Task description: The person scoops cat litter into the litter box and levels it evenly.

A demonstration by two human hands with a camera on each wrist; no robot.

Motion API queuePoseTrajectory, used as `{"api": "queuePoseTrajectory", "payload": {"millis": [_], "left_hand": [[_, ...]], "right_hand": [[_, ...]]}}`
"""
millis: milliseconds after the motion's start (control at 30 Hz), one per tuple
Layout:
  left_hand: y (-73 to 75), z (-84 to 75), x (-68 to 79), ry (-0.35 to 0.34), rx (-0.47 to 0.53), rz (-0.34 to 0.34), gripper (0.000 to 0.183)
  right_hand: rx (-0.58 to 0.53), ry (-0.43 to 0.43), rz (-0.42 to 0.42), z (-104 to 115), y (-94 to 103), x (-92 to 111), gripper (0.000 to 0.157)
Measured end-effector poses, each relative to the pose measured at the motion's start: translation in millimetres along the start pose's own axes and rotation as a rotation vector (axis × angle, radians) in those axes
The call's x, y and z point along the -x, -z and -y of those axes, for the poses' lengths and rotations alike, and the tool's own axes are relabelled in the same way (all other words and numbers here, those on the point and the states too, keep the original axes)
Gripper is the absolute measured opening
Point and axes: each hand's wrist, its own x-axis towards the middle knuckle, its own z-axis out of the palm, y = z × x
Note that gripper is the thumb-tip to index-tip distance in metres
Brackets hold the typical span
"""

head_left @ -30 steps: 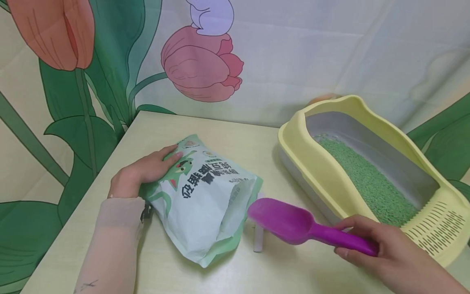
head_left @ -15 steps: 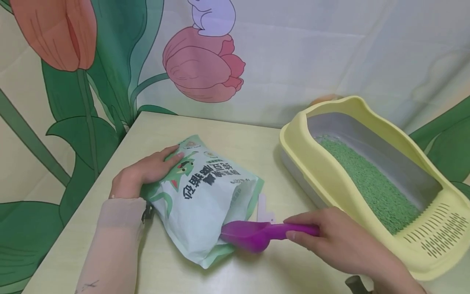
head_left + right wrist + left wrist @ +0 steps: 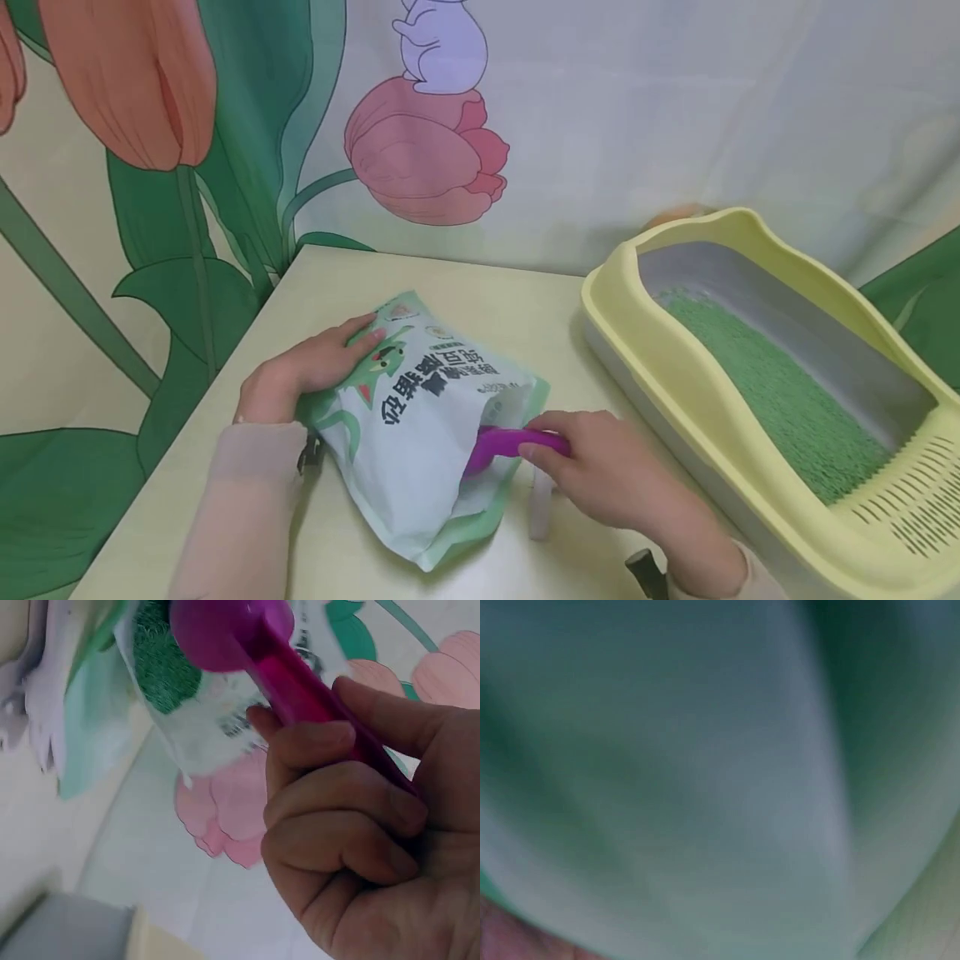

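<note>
A white and green bag of cat litter (image 3: 405, 475) lies on the table with its torn mouth facing right. My left hand (image 3: 326, 362) rests on its far left side, fingers stretched over the printed cat. Bag plastic fills the left wrist view in a blur. My right hand (image 3: 600, 467) grips the handle of a purple scoop (image 3: 513, 442), whose bowl is inside the bag's mouth and mostly hidden in the head view. From the right wrist, the scoop's bowl (image 3: 214, 634) shows beside green pellets (image 3: 161, 675) within the bag, fingers curled round the handle.
To the right stands a yellow-rimmed grey litter box (image 3: 663, 350) with green pellets (image 3: 772, 392) spread inside. A small white strip (image 3: 540, 508) lies on the table (image 3: 495, 267) between bag and right hand. A tulip-printed cloth (image 3: 427, 158) hangs behind.
My right hand has moved left with the scoop, from beside the litter box to the bag, and the scoop's bowl has entered the bag's mouth. My left hand has stayed on the bag.
</note>
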Motion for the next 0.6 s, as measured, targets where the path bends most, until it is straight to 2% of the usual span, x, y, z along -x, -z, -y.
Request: {"api": "queuePoseTrajectory", "payload": {"millis": [133,333,433,600], "left_hand": [[-2.6,0.7,2.7,0.011,0.011,-0.01,0.084],[-10.2,13.5,8.2,-0.006,0.006,-0.009,0.082],[-7.2,20.1,13.8,-0.005,-0.002,-0.019,0.081],[6.3,30.8,29.0,0.006,-0.013,-0.024,0.08]], "right_hand": [[0.025,-0.009,-0.017,1.7,-21.7,-21.6,0.017],[0.029,-0.021,-0.031,12.8,-50.9,-26.8,0.022],[0.013,-0.014,-0.044,20.7,-59.4,-26.9,0.024],[-0.003,0.005,-0.047,37.0,-65.2,-30.1,0.026]]}}
